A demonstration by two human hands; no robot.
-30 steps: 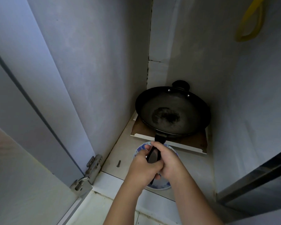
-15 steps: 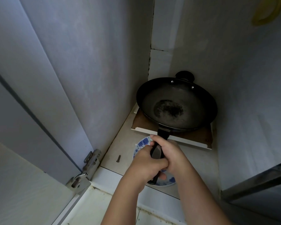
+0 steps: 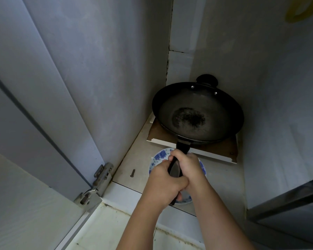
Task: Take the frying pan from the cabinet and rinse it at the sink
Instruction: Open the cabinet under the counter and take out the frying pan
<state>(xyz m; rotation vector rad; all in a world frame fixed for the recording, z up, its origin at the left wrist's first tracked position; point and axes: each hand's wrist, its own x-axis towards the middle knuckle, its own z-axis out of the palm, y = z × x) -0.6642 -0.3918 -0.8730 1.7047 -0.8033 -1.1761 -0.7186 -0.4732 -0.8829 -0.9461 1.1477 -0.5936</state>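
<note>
A black frying pan (image 3: 197,112) with a dark burnt patch in its middle sits at the back of the open cabinet, over a brown board (image 3: 222,147). Its long black handle (image 3: 174,168) points toward me. My left hand (image 3: 163,184) and my right hand (image 3: 187,165) are both wrapped around that handle, side by side and touching. A small helper knob shows at the pan's far rim.
Under my hands lies a blue-and-white patterned plate (image 3: 160,156) on the cabinet floor. A loose screw (image 3: 132,172) rests to its left. The open cabinet door and its metal hinge (image 3: 98,184) are at lower left. A yellow loop (image 3: 300,9) hangs at top right.
Both hands keep their hold on the handle. The pan sits slightly higher and further right in view than a second ago; the view has shifted a little.
</note>
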